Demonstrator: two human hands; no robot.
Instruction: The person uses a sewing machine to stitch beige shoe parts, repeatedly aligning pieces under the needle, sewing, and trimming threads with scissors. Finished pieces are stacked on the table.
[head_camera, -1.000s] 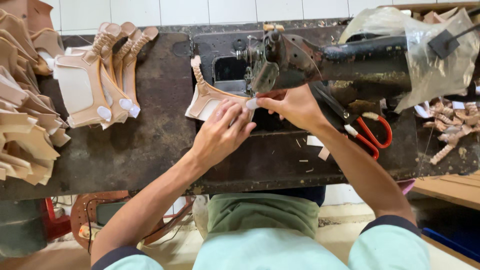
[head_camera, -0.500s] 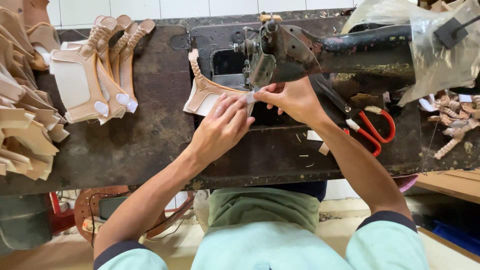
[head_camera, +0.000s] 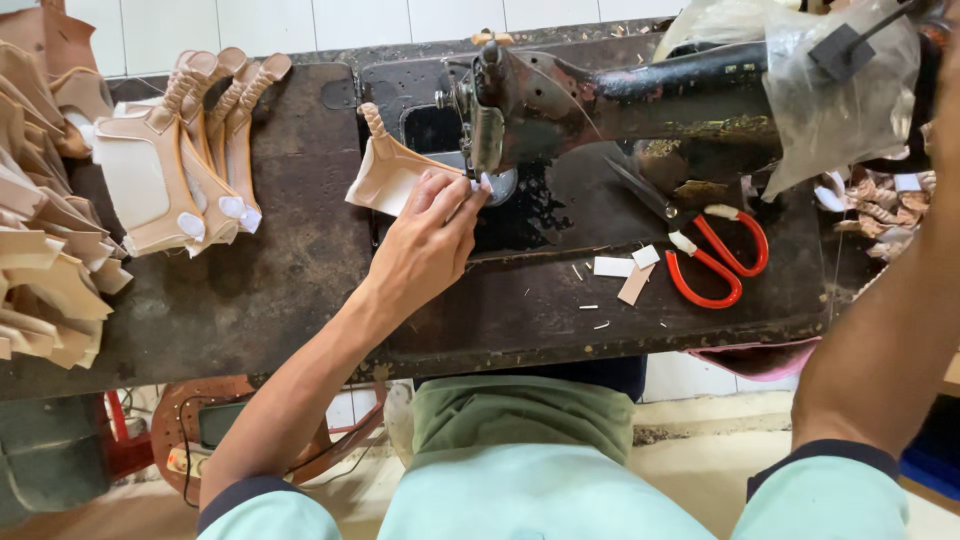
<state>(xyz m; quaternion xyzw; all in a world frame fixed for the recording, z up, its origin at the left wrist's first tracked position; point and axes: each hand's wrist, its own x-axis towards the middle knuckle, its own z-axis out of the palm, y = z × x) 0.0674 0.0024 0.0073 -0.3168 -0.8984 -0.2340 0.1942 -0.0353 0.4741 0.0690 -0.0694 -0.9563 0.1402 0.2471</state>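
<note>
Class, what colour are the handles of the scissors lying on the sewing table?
Red, on the scissors; the head view shows them clearly.

Tan leather shoe-upper piece (head_camera: 385, 180) — braided strap end up, flat on the sewing machine bed, under fingertips

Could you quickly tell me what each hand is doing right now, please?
Left hand: fingers pinched on the tan leather piece at the sewing machine needle.
Right hand: out of frame past the top right; only the forearm shows.

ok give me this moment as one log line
left hand: pressing tan leather piece at sewing machine needle | right hand: out of frame, forearm raised at right | red scissors: lying on table
</note>
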